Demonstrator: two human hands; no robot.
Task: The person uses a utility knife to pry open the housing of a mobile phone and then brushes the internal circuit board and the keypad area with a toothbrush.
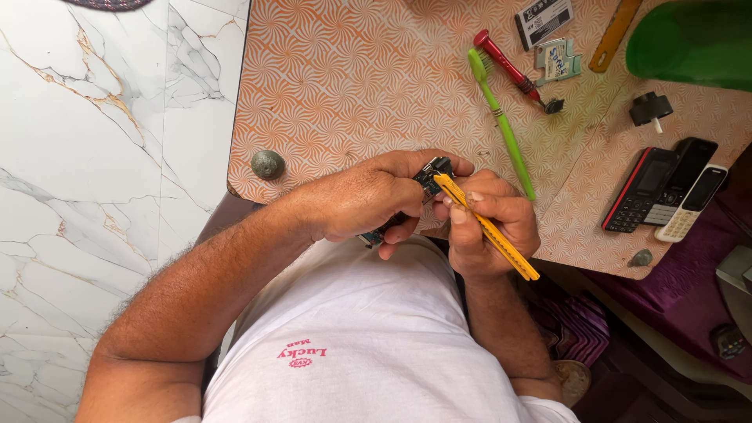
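My left hand (368,200) is closed around a small circuit board (432,174) with dark parts, held just above the near edge of the orange patterned table (345,86). My right hand (495,227) grips a yellow plastic tool (487,227), a thin flat stick, with its tip laid against the board. Both hands sit close together over my lap and white shirt.
On the table lie a green toothbrush (501,121), a red-handled tool (513,72), a small white-and-black pack (544,21), a yellow ruler (616,33), a black knob (650,108), three keypad phones (666,192) and a green object (693,39) at the far right. A grey stone (268,164) sits at the left corner.
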